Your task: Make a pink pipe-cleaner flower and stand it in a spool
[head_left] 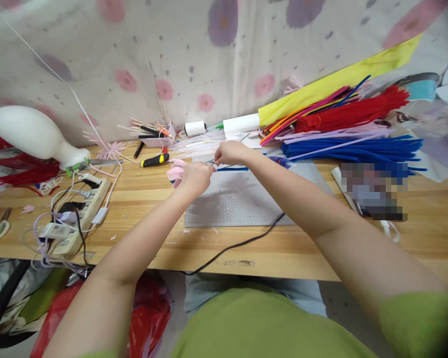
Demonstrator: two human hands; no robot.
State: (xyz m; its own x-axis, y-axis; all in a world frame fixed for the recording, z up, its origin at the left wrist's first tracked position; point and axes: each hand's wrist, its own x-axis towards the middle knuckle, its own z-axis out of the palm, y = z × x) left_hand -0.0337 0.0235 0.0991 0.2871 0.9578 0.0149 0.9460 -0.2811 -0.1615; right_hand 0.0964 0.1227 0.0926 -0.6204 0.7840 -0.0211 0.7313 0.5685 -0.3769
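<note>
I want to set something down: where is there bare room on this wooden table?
Mostly bare wood lies between the power strip and left forearm; the near half of the grey mat looks open, left of the black cable. Back right is crowded by the red bundle and blue bundle.

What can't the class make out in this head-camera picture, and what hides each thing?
Head view:
- Pink piece: partly covered by the left hand.
- Thin shiny item beside the right hand: too small to identify.
- Flat object at right: blocky pixels hide its surface.
- Blue object: partly behind the right forearm.
- Red bag: left arm and bottom edge hide parts.
</note>
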